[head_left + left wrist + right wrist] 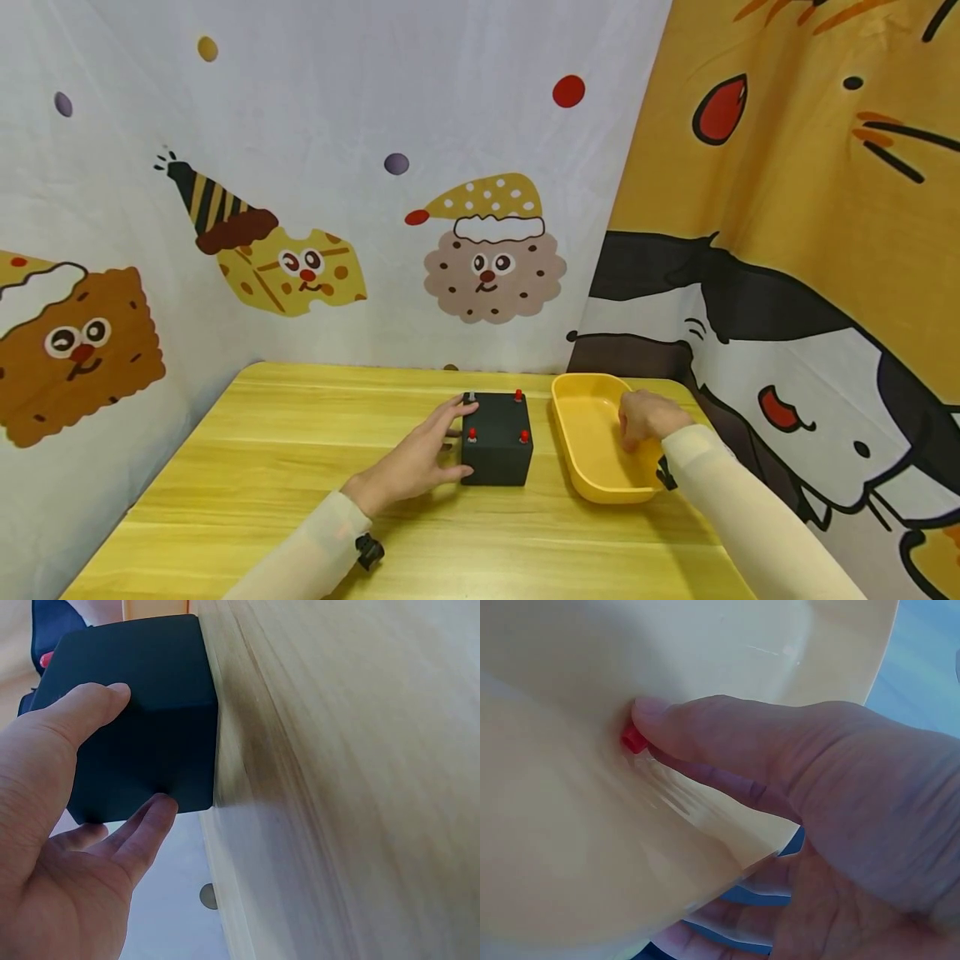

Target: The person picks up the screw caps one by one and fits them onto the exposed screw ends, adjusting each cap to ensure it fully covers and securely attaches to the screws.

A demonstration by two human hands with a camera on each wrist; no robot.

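A black box point(497, 442) stands on the table with small posts at its top corners. Three posts carry red caps point(524, 436); the back left post point(472, 397) looks bare and silvery. My left hand point(420, 454) grips the box from its left side, thumb point(101, 705) on one face and fingers point(150, 832) on another. Inside the yellow tray point(573, 450), my right hand point(647, 418) reaches down to the bottom. In the right wrist view, its thumb and index finger pinch a small red cap point(634, 740) against the tray wall. The other fingers are partly hidden.
The yellow wooden table point(300, 433) extends left and in front of the box. Behind it hangs a white printed curtain point(337, 125), and an orange one point(787, 167) closes in on the right, near the tray and right arm.
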